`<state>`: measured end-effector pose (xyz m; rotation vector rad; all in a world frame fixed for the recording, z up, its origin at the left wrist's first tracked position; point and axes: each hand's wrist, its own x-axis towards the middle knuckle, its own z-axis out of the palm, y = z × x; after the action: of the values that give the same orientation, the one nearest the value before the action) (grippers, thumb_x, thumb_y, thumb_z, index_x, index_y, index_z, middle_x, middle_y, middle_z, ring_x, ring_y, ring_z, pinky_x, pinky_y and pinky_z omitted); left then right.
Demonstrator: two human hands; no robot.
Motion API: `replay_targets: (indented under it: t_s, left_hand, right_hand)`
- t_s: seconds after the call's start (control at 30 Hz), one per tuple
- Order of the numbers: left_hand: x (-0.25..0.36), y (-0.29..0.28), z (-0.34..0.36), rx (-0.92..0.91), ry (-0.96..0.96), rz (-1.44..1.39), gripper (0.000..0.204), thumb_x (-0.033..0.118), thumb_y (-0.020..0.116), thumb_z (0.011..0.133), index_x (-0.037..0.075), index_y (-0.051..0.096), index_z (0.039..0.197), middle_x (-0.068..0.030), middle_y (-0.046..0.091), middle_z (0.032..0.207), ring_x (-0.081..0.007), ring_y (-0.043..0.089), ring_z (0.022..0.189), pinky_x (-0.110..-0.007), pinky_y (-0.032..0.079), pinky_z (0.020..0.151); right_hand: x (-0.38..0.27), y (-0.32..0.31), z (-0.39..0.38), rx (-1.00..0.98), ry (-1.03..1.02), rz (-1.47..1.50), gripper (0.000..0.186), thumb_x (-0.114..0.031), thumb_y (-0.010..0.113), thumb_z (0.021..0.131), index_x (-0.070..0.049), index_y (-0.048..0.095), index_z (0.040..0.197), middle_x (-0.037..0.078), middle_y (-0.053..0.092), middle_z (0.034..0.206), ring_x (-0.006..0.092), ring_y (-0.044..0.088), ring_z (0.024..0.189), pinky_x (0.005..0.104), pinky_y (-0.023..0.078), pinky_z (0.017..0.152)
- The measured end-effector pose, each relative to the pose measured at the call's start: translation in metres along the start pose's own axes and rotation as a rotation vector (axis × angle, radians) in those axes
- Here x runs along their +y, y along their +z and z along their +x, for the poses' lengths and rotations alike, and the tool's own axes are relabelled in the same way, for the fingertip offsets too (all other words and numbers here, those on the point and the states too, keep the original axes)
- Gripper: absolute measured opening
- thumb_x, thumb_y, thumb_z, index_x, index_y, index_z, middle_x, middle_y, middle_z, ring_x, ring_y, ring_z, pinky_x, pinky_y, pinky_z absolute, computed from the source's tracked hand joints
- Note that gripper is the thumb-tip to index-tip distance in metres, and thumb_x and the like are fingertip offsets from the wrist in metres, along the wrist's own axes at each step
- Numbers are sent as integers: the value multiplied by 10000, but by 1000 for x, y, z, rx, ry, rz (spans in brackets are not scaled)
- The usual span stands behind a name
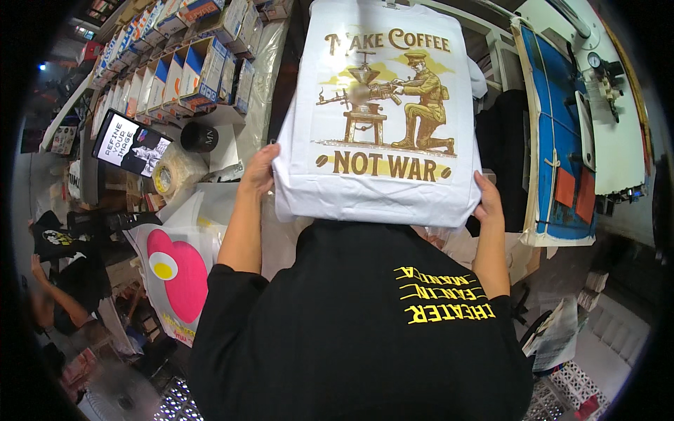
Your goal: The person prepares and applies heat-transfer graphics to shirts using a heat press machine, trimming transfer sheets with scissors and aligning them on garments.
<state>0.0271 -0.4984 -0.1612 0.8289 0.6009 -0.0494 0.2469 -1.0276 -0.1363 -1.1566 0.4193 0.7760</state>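
Note:
A white T-shirt point(382, 195) stretches out in front of me, its front facing up. Brown lettering and a brown-and-yellow picture of a kneeling soldier at a mounted gun cover its chest. My left hand point(260, 170) is closed on the shirt's near left edge. On the opposite side, my right hand point(489, 199) grips the near right edge. The fabric bunches in soft folds along the near end between my hands. Parts of my fingers are hidden behind the cloth. What lies beneath the shirt cannot be seen.
Left are cardboard boxes point(203, 74), a tablet-like screen point(132, 144), a black cup point(199, 137), a tape roll point(172, 172) and a pink-printed sheet point(179, 270). A blue board with cords point(554, 130) stands right. Far left, another person's arm point(60, 291) reaches toward a black shirt point(56, 235).

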Motion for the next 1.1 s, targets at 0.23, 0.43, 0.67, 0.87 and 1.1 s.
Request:
replay_targets:
  t_s: [0.23, 0.43, 0.67, 0.87, 1.1]
  left_hand:
    - [33, -5, -20, -54, 278, 203, 567, -6, 676, 853, 3, 500, 1392, -137, 612, 1294, -214, 573, 1198, -349, 438, 1049]
    - [41, -17, -21, -30, 325, 517, 701, 93, 745, 789, -64, 477, 1418, -166, 488, 1474, -250, 437, 1379, -374, 299, 1156]
    - [37, -30, -29, -105, 304, 296, 751, 44, 777, 761, -75, 451, 1427, -160, 477, 1482, -237, 414, 1395, -365, 304, 1160]
    - [52, -4, -38, -99, 275, 292, 715, -3, 748, 758, -61, 477, 1417, -149, 508, 1451, -231, 506, 1302, -355, 372, 1120]
    - [49, -5, -45, -90, 223, 170, 674, -57, 715, 766, -67, 491, 1401, -140, 532, 1423, -214, 530, 1272, -338, 406, 1089]
  right_hand:
    - [-18, -5, -12, 54, -313, 104, 409, 15, 594, 906, 3, 529, 1310, 125, 646, 1211, 243, 623, 1109, 393, 488, 1033]
    - [-24, -13, -16, 26, -510, 0, 670, 89, 567, 882, -104, 396, 1500, 130, 588, 1317, 238, 589, 1171, 403, 454, 1054]
    - [-22, 5, -25, 83, -442, 167, 643, 111, 537, 901, -89, 404, 1497, 177, 587, 1324, 271, 560, 1221, 406, 431, 1075]
    - [-18, 9, -39, 165, -440, 162, 565, 119, 484, 922, -15, 385, 1462, 244, 535, 1384, 312, 559, 1254, 431, 447, 1095]
    - [-9, -27, -13, 128, -395, 125, 447, 84, 555, 924, -24, 508, 1355, 167, 605, 1292, 235, 604, 1165, 374, 503, 1025]
